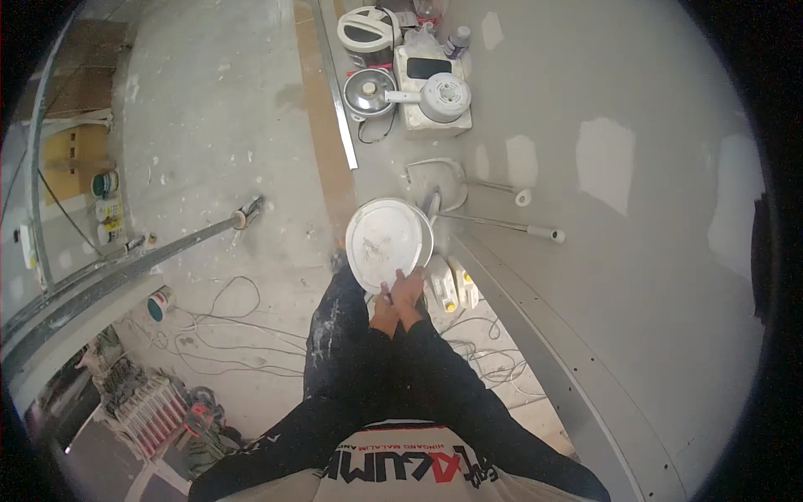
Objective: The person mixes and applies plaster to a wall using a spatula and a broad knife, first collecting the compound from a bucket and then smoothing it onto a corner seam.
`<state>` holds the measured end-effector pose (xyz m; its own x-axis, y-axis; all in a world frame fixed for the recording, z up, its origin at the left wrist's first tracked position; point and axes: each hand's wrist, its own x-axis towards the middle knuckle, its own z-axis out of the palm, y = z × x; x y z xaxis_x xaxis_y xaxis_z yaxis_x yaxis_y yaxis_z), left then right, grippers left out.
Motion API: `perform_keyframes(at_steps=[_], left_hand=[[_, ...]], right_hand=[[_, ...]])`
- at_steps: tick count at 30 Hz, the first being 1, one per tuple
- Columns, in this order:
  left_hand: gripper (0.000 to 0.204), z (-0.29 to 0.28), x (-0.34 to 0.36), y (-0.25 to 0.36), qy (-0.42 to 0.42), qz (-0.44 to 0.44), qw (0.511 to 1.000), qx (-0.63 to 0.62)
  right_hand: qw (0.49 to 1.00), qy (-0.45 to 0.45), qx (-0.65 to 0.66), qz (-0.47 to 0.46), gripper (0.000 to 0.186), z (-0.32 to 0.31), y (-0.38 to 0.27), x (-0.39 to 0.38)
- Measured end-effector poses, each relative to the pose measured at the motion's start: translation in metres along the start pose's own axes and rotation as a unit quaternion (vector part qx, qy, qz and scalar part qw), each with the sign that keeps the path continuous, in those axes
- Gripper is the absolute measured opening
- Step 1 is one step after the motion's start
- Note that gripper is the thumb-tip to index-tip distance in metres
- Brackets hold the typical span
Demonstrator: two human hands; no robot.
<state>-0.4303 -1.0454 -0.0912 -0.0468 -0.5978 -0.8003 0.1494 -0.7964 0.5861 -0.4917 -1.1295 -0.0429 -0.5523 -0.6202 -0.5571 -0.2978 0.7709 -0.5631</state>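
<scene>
A round white bucket lid (pixel 381 238), smudged with dried plaster, sits off-centre over a white bucket (pixel 429 243) in front of me. The bucket's rim shows along the right side of the lid. My left hand (pixel 384 313) and my right hand (pixel 407 289) are close together at the lid's near edge, with fingers closed on it. The right hand is slightly farther forward, and its fingertips lie over the lid's edge. Undersides of both hands are hidden.
Two long-handled tools (pixel 502 226) lean by the right wall. White jugs (pixel 443 284) with yellow caps stand beside my leg. Farther ahead are a metal pot (pixel 369 92), a white appliance (pixel 368 32) and a white box (pixel 435 121). Cables (pixel 242 351) trail across the floor; a metal pole (pixel 167 255) crosses left.
</scene>
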Motion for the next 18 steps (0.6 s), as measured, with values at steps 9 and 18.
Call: perform_keyframes(at_steps=[9, 18], left_hand=[[0.051, -0.05, -0.011, 0.05, -0.015, 0.113, 0.935, 0.335], [0.051, -0.251, 0.007, 0.058, -0.008, 0.243, 0.841, 0.483]], right_hand=[[0.998, -0.061, -0.006, -0.027, 0.036, 0.012, -0.047, -0.075], [0.978, -0.114, -0.027, -0.173, 0.035, 0.108, -0.151, -0.209]])
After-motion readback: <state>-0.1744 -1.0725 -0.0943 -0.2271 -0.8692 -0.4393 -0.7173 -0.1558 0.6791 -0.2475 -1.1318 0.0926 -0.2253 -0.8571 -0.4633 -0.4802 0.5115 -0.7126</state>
